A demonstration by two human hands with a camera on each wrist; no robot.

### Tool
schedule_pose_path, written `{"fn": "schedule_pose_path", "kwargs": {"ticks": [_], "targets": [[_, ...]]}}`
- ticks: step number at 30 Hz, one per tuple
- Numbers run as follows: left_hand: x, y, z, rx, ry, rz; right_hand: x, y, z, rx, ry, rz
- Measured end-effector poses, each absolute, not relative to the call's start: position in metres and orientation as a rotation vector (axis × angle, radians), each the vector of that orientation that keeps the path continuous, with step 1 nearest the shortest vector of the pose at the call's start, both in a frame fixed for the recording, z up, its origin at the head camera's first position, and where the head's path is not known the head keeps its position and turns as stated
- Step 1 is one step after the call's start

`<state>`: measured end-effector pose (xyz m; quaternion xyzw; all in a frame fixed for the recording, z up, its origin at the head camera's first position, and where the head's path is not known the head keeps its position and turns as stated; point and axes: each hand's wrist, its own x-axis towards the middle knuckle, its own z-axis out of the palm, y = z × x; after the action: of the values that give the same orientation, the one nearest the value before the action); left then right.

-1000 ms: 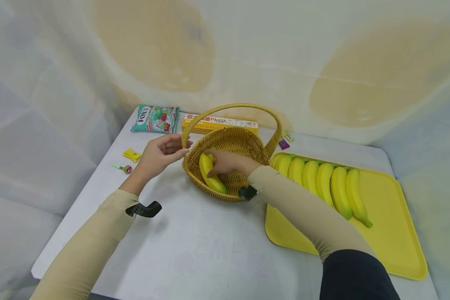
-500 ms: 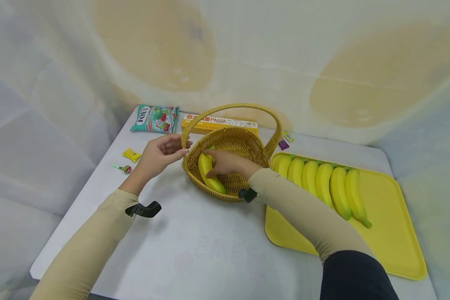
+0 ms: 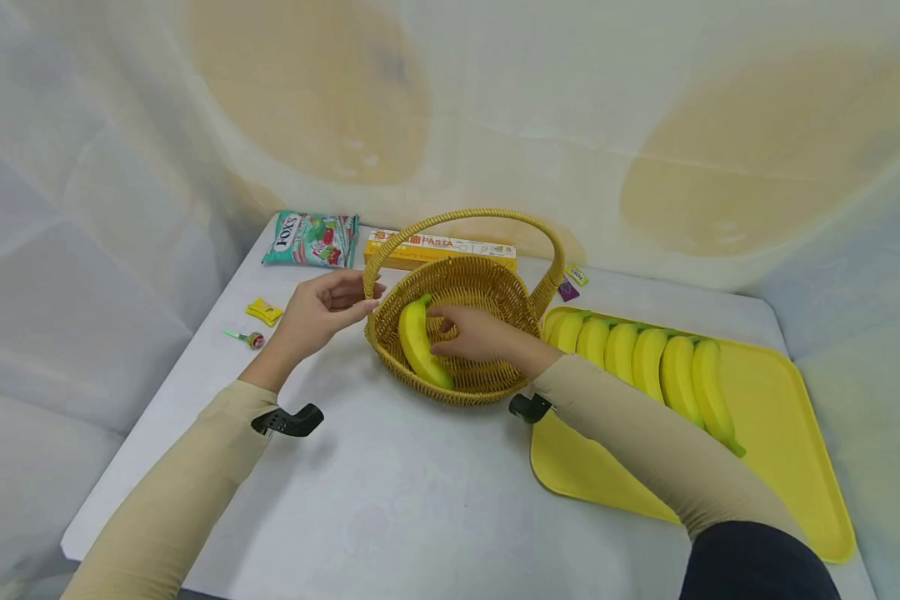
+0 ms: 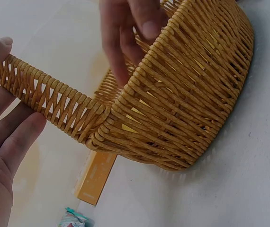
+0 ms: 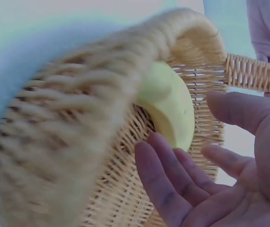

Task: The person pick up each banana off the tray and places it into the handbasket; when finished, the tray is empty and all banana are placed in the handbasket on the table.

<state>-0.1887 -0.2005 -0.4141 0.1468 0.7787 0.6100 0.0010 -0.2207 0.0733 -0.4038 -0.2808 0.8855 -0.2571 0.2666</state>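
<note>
A wicker basket (image 3: 487, 392) with a tall arched handle stands mid-table. One banana (image 3: 417, 346) lies inside against the basket's left wall. My left hand (image 3: 317, 315) holds the handle near its left base; in the left wrist view the thumb is on one side and the fingers (image 4: 19, 130) are behind it. My right hand (image 3: 480, 335) is inside the basket, just right of the banana, with nothing in its grasp. The right wrist view shows its fingers (image 5: 161, 172) spread and apart from the banana (image 5: 175, 111).
A yellow tray (image 3: 787, 450) at the right holds several bananas (image 3: 648, 367) in a row, partly under the right forearm. Behind the basket lie a pasta box (image 3: 450, 247) and a candy bag (image 3: 312, 238). A lollipop (image 3: 253, 339) and wrapped candies (image 3: 264, 312) lie at the left.
My right hand has let go of the banana and drawn back to the right. The banana stays in the basket. My left hand keeps its place on the handle.
</note>
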Motion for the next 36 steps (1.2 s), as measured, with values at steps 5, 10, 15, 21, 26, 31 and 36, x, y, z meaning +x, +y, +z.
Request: {"fn": "schedule_pose_path", "kwargs": {"ticks": [5, 10, 15, 21, 26, 31, 36], "targets": [[-0.189, -0.2, -0.414, 0.473, 2.44, 1.929, -0.206, 0.098, -0.404, -0.775, 2.437, -0.821], [-0.188, -0.2, -0.414, 0.449, 2.436, 1.915, -0.184, 0.124, -0.403, -0.741, 2.514, -0.968], [-0.189, -0.2, -0.414, 0.456, 2.45, 1.905, -0.164, 0.151, -0.402, -0.665, 2.657, -1.069], [-0.189, -0.2, -0.415, 0.449, 2.459, 1.909, -0.15, 0.183, -0.404, -0.641, 2.745, -1.101], [-0.189, -0.2, -0.415, 0.457, 2.453, 1.916, -0.141, 0.212, -0.408, -0.583, 2.757, -1.088], [-0.189, -0.201, -0.415, 0.454, 2.441, 1.919, -0.133, 0.245, -0.411, -0.501, 2.782, -1.059], [-0.189, -0.2, -0.415, 0.451, 2.428, 1.928, -0.127, 0.281, -0.407, -0.447, 2.796, -1.007]]}}
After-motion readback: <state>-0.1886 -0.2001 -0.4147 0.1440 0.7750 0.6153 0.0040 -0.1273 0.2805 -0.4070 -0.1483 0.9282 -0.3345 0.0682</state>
